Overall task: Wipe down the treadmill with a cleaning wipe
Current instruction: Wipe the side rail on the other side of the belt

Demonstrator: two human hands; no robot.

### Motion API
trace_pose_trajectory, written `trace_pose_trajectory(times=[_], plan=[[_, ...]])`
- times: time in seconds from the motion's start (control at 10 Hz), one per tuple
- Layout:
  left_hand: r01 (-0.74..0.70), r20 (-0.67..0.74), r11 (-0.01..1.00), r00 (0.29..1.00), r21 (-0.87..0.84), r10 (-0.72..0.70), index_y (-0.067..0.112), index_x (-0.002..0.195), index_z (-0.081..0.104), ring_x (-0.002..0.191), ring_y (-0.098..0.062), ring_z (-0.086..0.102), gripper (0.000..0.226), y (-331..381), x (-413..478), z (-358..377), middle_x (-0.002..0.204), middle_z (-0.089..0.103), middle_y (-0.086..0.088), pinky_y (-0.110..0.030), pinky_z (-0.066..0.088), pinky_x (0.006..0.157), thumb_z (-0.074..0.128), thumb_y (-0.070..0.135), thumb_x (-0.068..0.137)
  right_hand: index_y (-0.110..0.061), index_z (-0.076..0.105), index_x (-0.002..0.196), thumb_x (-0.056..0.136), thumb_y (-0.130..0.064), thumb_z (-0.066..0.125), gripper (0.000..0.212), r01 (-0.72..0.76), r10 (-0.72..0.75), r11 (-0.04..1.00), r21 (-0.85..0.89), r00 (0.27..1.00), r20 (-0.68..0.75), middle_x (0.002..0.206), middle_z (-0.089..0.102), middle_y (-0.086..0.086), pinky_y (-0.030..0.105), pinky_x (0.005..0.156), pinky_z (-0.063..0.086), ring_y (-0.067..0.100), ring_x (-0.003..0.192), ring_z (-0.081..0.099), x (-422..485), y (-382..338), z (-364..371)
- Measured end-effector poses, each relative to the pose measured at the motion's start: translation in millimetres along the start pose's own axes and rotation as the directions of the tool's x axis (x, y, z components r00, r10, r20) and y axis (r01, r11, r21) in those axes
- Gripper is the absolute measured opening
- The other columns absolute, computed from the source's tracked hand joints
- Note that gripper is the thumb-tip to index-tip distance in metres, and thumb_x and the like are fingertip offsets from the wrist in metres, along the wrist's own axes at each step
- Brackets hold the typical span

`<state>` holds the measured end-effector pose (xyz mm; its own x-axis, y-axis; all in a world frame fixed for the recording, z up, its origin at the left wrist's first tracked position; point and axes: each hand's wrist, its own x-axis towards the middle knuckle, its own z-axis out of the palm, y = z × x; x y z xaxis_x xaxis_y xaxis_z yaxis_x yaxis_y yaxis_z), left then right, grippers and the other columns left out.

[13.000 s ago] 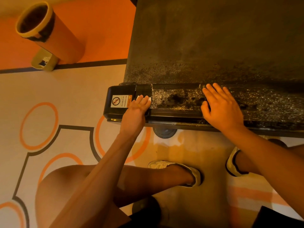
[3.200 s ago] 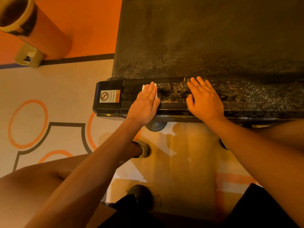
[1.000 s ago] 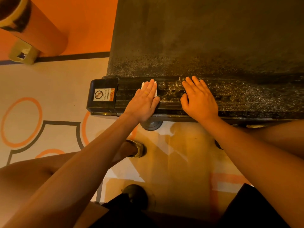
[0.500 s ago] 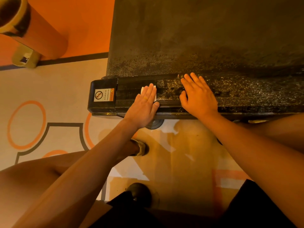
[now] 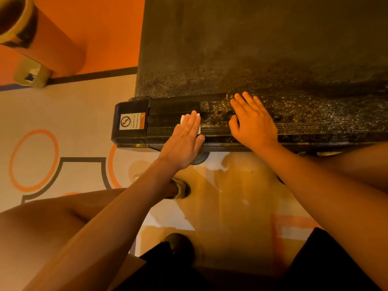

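Left fingers (image 5: 192, 122) pressing wipe (image 5: 182, 120), pointing across treadmill rail (image 5: 172, 110), rail running left-right

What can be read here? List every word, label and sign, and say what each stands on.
"NO STEPPING ON SURFACE": white sticker on the treadmill's black end cap, beside a red prohibition circle.
"WARNING": the sticker's orange strip, small, seemingly so.
Marking on the tan box by the orange bin: too blurred to read.
No other text shows.

The left hand (image 5: 184, 141) lies palm down, fingers straight and held together, thumb alongside. The right hand (image 5: 253, 122) lies palm down just beside it, fingers slightly spread. Both bare forearms (image 5: 126, 208) reach forward, wrists nearly straight.
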<state>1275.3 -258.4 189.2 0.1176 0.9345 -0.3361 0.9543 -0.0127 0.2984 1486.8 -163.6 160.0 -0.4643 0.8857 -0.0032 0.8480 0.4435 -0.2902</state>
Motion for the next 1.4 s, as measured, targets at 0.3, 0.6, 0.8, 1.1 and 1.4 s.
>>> trace_pose_trajectory(times=[0.3, 0.6, 0.8, 1.1, 1.4], plan=[[0.034, 0.032, 0.999, 0.999, 0.016, -0.035, 0.012, 0.16, 0.001, 0.154, -0.02, -0.008, 0.061, -5.2, 54.8, -26.3, 0.168, -0.006, -0.005, -0.042, 0.003, 0.124, 0.02, 0.04, 0.11, -0.005, 0.044, 0.15, 0.097, -0.034, 0.029, 0.062, -0.003, 0.003, 1.0, -0.003, 1.0, -0.002, 0.157, 0.041, 0.015, 0.048, 0.124, 0.021, 0.031, 0.149, 0.031, 1.8, 0.2, 1.1], [0.014, -0.021, 0.998, 1.0, -0.053, -0.015, 0.015, 0.161, 0.002, 0.154, -0.015, -0.01, 0.06, 2.9, 0.3, 3.9, 0.168, -0.006, -0.001, -0.033, -0.002, 0.119, 0.022, 0.04, 0.11, -0.005, 0.045, 0.149, 0.1, -0.033, 0.034, 0.057, 0.017, -0.017, 1.0, -0.011, 1.0, -0.021, 0.156, 0.041, 0.015, 0.048, 0.124, 0.022, 0.032, 0.149, 0.032, 1.4, 2.3, 3.8], [0.031, -0.003, 0.998, 1.0, -0.053, -0.031, 0.013, 0.16, 0.004, 0.155, -0.019, -0.007, 0.06, 5.1, 39.2, -14.1, 0.168, -0.004, -0.004, -0.042, 0.002, 0.123, 0.022, 0.039, 0.11, -0.006, 0.045, 0.149, 0.103, -0.034, 0.039, 0.055, 0.005, -0.005, 1.0, -0.001, 1.0, -0.025, 0.157, 0.041, 0.014, 0.048, 0.124, 0.022, 0.031, 0.149, 0.032, 2.1, 2.4, 4.5], [0.024, -0.028, 0.991, 0.999, -0.13, -0.028, 0.017, 0.161, 0.006, 0.154, -0.013, -0.009, 0.058, 13.5, -4.7, 2.9, 0.168, -0.003, 0.002, -0.04, 0.0, 0.123, 0.022, 0.038, 0.11, -0.005, 0.046, 0.148, 0.1, -0.038, 0.028, 0.06, 0.008, -0.008, 1.0, 0.003, 0.999, -0.032, 0.155, 0.044, 0.015, 0.048, 0.123, 0.022, 0.032, 0.148, 0.034, 2.3, 2.1, 4.1], [0.047, -0.001, 0.998, 0.999, -0.045, -0.047, 0.017, 0.161, 0.005, 0.154, -0.014, -0.006, 0.058, 9.9, 51.9, -16.4, 0.168, -0.004, 0.001, -0.047, 0.002, 0.125, 0.02, 0.039, 0.11, -0.005, 0.045, 0.149, 0.102, -0.033, 0.039, 0.055, 0.014, -0.014, 1.0, -0.011, 0.999, -0.029, 0.156, 0.042, 0.015, 0.048, 0.124, 0.021, 0.032, 0.149, 0.032, 2.4, 3.2, 6.6]])
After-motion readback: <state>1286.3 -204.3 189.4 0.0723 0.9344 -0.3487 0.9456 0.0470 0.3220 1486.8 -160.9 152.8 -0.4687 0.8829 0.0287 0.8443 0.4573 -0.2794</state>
